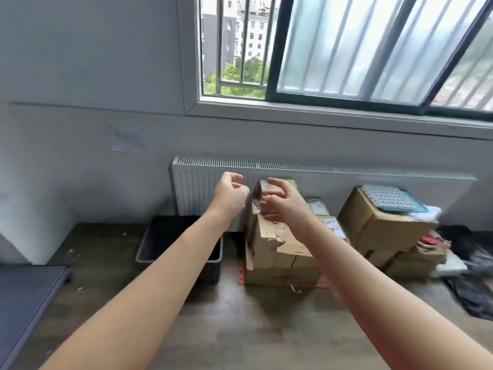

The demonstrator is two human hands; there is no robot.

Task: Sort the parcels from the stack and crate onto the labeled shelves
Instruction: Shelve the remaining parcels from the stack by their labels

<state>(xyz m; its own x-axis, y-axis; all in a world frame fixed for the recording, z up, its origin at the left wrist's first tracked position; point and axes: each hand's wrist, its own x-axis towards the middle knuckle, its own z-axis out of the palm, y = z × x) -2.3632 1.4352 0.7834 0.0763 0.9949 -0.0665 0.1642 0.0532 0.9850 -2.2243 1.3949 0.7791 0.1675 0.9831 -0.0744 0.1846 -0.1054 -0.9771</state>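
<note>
Reaching forward with the right hand (285, 202), spread wide, fingers curved in front of the top parcel (264, 186); touching it or just short of it, impossible to tell through the blur. No grip closed yet. Beside it, the left hand (230, 194), loosely curled, holding nothing, just off the parcel's left edge.

Top parcel perched small and slightly askew on the stack (269, 244) of torn cardboard boxes, down on the floor (253, 329) below the radiator (320, 166).

Likely trouble: grabbing one-handed from the side and tipping the parcel off the far edge, or dragging the loose box beneath along with it. Ragged flaps lower down too: risk of snagging on the lift and unsettling the whole uneven pile toward the dark crate (149, 252) on the left. Probably safer to close both hands from either side and lift straight up.

No labeled shelves in view, so presumably a turn with the load to come, close to more boxes (378, 225) and clutter on the right.
</note>
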